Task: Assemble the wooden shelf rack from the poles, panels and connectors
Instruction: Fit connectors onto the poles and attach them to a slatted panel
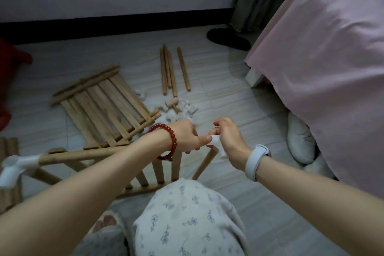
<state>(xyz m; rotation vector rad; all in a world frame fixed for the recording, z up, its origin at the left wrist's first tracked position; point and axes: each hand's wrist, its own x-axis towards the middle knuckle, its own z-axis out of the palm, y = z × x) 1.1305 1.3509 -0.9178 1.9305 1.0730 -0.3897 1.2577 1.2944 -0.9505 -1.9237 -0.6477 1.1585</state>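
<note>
Nearby, on the floor [239, 203], a slatted panel [104, 102] lies flat towards the far wall, loose poles [169, 68] just beyond it. Closer in, both hands meet over a pole end [205, 162] — the right hand [228, 139] gripping a white connector [216, 141], the left hand [187, 137] with its fingers curled, pinching the same piece.

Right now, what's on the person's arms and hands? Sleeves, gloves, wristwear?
Both forearms are bare: no sleeves, no gloves. The left hand has a red bead bracelet at the wrist. The right hand has a pale lavender fitness band on its wrist.
</note>
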